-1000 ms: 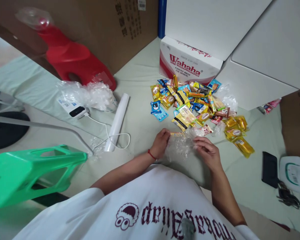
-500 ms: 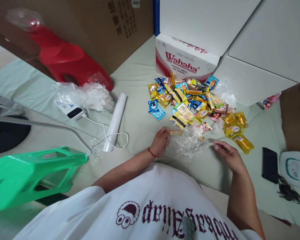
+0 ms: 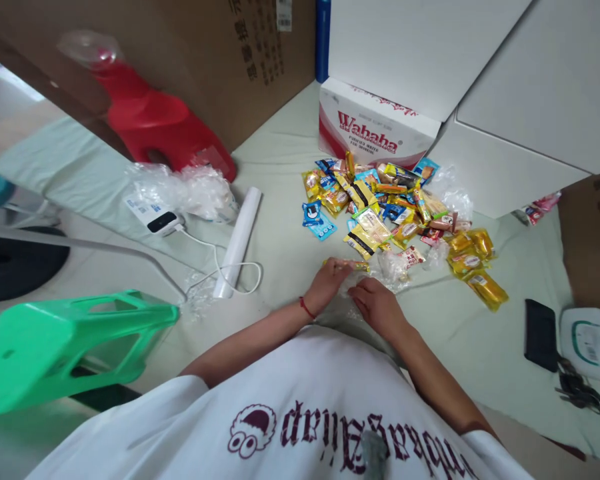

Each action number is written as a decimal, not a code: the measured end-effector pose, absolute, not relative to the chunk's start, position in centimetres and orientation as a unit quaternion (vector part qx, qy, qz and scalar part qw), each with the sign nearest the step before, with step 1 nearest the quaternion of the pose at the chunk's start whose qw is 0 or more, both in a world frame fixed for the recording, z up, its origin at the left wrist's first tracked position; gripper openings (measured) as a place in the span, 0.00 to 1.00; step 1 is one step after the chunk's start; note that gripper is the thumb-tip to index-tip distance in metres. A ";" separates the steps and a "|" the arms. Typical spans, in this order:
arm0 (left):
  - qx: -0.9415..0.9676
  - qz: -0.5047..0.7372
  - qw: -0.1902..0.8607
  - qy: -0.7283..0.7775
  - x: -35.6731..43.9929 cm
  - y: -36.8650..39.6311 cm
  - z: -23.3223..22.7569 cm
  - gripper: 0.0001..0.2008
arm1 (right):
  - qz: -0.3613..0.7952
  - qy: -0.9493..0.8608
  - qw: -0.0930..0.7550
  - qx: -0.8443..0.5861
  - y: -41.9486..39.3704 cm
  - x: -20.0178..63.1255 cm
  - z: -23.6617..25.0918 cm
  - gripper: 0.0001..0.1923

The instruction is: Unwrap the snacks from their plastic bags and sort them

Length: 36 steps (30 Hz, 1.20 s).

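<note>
Pale green sheet (image 3: pixel 280 247): left hand (image 3: pixel 330 283) and right hand (image 3: pixel 377 307) together, curled, gripping a clear plastic bag (image 3: pixel 353 283).

The heap of small foil snack packets (image 3: pixel 395 213) lies before the red-and-white cardboard Wahaha box (image 3: pixel 375 123), the white paper roll (image 3: pixel 240 240) to its left.

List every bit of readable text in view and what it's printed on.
"Wahaha": red letters on the red-and-white carton.
Smaller lines under it: too blurred.
Print on the brown cardboard box: too blurred.
Shirt lettering: upside down, stylised, unreadable.
Snack packets: too small.
</note>
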State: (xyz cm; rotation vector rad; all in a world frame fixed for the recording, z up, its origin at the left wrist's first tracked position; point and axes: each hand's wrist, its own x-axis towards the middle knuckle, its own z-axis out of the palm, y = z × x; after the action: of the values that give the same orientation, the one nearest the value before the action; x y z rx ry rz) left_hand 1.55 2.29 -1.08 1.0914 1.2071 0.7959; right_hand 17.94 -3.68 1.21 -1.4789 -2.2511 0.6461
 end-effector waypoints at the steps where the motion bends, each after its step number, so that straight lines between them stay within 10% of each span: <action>1: 0.480 0.342 0.606 0.535 1.5 2.5 -1.2 0.13 | 0.234 -0.807 0.196 -0.505 -3.7 18.1 1.2 0.14; 10: 0.441 0.377 0.587 0.565 0.8 2.9 -2.3 0.11 | 0.301 -0.746 0.332 -0.492 -10.6 26.0 3.9 0.10; 20: 0.475 0.382 0.531 0.589 0.4 2.1 -4.1 0.16 | 0.263 -0.692 0.204 -0.640 -18.1 35.0 2.1 0.13; 26: 0.529 0.380 0.481 0.586 0.3 1.9 -5.0 0.22 | 0.189 -0.620 0.339 -0.681 -13.5 31.6 5.8 0.09; 36: 0.595 0.347 0.463 0.558 0.4 2.0 -5.3 0.20 | 0.472 -0.720 0.102 -0.499 -7.2 23.9 5.0 0.28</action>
State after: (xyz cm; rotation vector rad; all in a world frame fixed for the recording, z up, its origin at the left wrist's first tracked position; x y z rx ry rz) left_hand 0.37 1.97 -5.32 1.4638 1.3709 0.8523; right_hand 23.95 -7.19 5.02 -1.4716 -2.1252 1.3930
